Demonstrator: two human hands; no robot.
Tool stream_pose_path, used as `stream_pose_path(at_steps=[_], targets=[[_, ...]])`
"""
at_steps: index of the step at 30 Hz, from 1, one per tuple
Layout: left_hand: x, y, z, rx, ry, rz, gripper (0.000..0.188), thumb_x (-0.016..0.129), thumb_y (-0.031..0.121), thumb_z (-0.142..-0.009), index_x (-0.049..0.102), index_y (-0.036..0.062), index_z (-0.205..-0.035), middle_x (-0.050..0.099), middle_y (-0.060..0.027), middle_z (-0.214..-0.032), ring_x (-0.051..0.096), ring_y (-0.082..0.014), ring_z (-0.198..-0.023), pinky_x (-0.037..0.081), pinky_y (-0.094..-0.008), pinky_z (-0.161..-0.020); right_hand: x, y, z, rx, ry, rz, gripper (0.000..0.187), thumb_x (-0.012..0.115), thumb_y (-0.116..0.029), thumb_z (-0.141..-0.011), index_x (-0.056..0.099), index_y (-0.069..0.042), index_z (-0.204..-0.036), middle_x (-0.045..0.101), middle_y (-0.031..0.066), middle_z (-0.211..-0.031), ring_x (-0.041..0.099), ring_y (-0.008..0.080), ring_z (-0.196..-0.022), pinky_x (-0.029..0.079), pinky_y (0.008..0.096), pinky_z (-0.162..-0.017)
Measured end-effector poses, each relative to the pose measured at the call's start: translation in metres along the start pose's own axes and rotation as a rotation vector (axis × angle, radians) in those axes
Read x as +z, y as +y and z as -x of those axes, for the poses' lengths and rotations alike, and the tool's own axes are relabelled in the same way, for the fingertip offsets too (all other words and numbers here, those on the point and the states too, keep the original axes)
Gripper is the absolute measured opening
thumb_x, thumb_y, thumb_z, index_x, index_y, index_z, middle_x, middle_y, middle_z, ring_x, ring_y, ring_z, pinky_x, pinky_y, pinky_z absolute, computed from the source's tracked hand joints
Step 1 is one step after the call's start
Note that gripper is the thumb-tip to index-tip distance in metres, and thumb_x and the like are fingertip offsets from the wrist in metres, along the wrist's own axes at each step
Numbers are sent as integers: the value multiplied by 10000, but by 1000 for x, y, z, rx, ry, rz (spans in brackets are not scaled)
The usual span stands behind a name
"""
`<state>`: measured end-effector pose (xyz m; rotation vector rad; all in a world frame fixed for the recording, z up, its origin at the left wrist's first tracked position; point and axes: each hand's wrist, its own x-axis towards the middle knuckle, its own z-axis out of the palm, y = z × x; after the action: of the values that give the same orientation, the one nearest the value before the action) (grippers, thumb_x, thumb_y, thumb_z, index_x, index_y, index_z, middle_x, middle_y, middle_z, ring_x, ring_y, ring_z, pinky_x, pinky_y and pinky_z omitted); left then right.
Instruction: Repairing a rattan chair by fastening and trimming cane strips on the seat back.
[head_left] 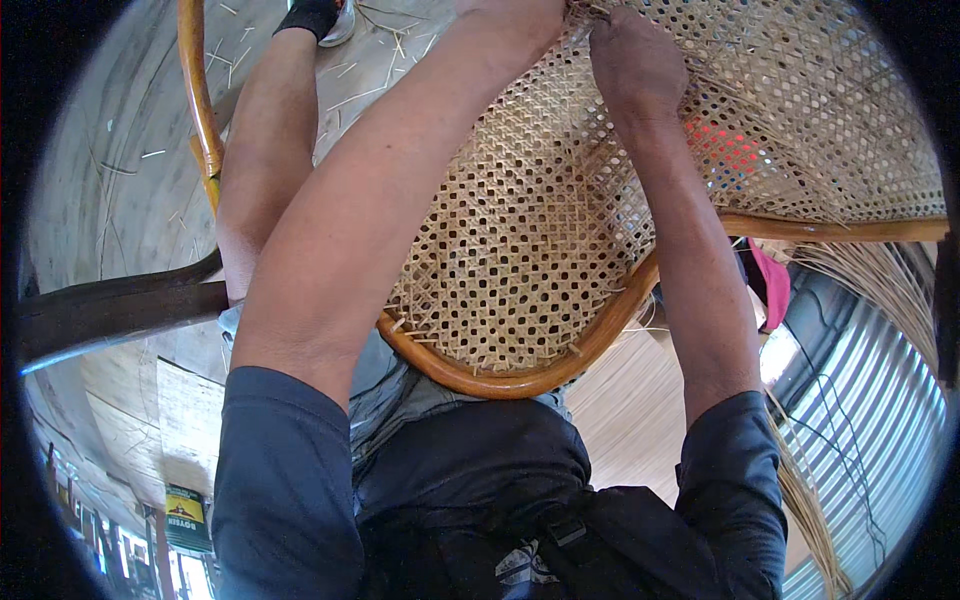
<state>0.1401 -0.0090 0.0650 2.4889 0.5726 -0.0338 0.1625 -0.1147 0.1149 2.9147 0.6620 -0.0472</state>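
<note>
Across the middle lies a honey-coloured cane panel (510,250), its lattice pierced with small rounded holes, edged by a glossy, curved orange-brown frame (500,385). Toward one o'clock the person's right hand (640,65) curls tightly against the weave; I can't tell if it grips a strand. At twelve the left hand (545,8) is mostly cut off, its fingers unreadable. Ribbed, silvery corrugated sheeting (880,400) gleams toward four o'clock.
</note>
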Motion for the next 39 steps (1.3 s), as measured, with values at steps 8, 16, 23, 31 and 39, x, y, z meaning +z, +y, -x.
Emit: stream_pose_path(at_steps=[8, 16, 23, 31, 39], targets=[[5, -16, -14, 282, 100, 6, 171, 511, 117, -813, 634, 59, -915, 648, -140, -886, 647, -285, -819, 520, -386, -668, -3, -10, 6, 77, 47, -170, 199, 476, -220, -848, 611, -75, -861, 616, 183, -807, 599, 364, -765, 453, 439, -654], [0, -35, -13, 389, -6, 214, 187, 494, 101, -792, 612, 11, -906, 625, -197, -855, 619, -344, -835, 496, -424, -706, 21, 7, -8, 5, 0, 156, 231, 474, -271, -855, 616, -93, -892, 640, 158, -823, 617, 365, -784, 484, 453, -687], [7, -22, -1, 243, 105, 219, 165, 496, 99, -795, 611, 11, -875, 640, -176, -822, 636, -329, -778, 505, -426, -671, 18, 0, -9, 72, -47, 187, 278, 444, -324, -863, 596, -114, -963, 629, 151, -917, 602, 362, -857, 475, 459, -734], [2, 1, 1, -83, -73, 214, 216, 460, 116, -859, 643, 44, -949, 666, -143, -921, 661, -290, -836, 534, -377, -676, 2, 12, -15, -100, -75, -266, 249, 462, -231, -854, 648, -82, -924, 649, 170, -873, 628, 346, -852, 486, 446, -727], [-7, 2, 3, -18, -122, 127, 235, 475, 140, -877, 639, 59, -1025, 655, -114, -1022, 643, -239, -936, 534, -353, -718, -19, 4, -35, -187, -216, 334, 258, 456, -199, -848, 648, -47, -932, 649, 181, -883, 628, 348, -849, 492, 441, -724]])
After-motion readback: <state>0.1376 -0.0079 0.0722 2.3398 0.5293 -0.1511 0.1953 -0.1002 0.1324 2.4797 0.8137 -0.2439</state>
